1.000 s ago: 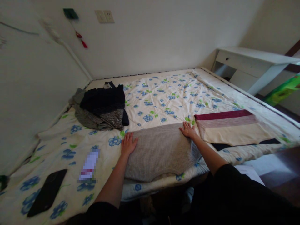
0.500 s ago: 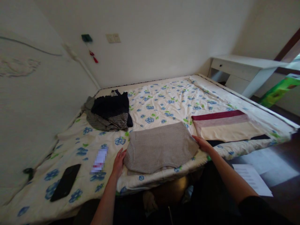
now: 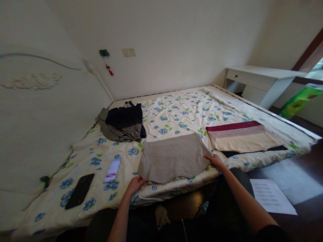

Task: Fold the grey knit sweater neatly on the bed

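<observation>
A folded grey-beige ribbed knit sweater (image 3: 174, 158) lies flat near the front edge of the bed. My left hand (image 3: 136, 185) pinches its lower left corner, fingertips at the hem. At the opposite side, my right hand (image 3: 215, 161) grips the sweater's right edge, with fingers on top of the cloth. To the right lies a folded garment (image 3: 237, 136) banded in burgundy, pink and cream, with dark cloth showing under it. A loose heap of black and grey clothes (image 3: 124, 121) rests at the far left of the bed.
The bed (image 3: 174, 116) has a white sheet with blue flowers. On its left are a black phone (image 3: 79, 191) and a blurred, pale slip (image 3: 112, 169). A printed paper (image 3: 272, 196) is low on the right. A white desk (image 3: 262, 75) stands behind.
My left hand has slid down from the sweater's left side to its lower left corner. My right hand has moved slightly inward onto the right edge. The view has shifted a little.
</observation>
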A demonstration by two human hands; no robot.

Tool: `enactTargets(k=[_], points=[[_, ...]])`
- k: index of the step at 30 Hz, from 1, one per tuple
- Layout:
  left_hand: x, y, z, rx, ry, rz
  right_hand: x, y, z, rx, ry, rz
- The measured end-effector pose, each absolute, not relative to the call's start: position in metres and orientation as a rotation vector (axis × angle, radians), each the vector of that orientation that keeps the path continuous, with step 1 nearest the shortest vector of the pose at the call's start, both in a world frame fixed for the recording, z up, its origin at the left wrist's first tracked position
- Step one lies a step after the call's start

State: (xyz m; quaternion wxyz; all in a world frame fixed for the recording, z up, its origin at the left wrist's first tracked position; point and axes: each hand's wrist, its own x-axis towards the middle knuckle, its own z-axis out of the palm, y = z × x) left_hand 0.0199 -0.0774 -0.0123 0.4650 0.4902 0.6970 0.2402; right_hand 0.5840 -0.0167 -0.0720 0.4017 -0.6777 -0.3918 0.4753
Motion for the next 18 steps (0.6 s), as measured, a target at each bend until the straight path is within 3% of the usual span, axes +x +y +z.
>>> enactTargets(k=[10, 18], points=[[-0.021, -0.086, -0.012, 1.221, 1.82, 0.564, 0.585, -0.021, -0.075, -1.78, -0.838, 1.252], [0.028, -0.089, -0.003, 0.394, 1.394, 0.96, 0.585, -0.018, -0.068, -1.546, -0.623, 1.596]])
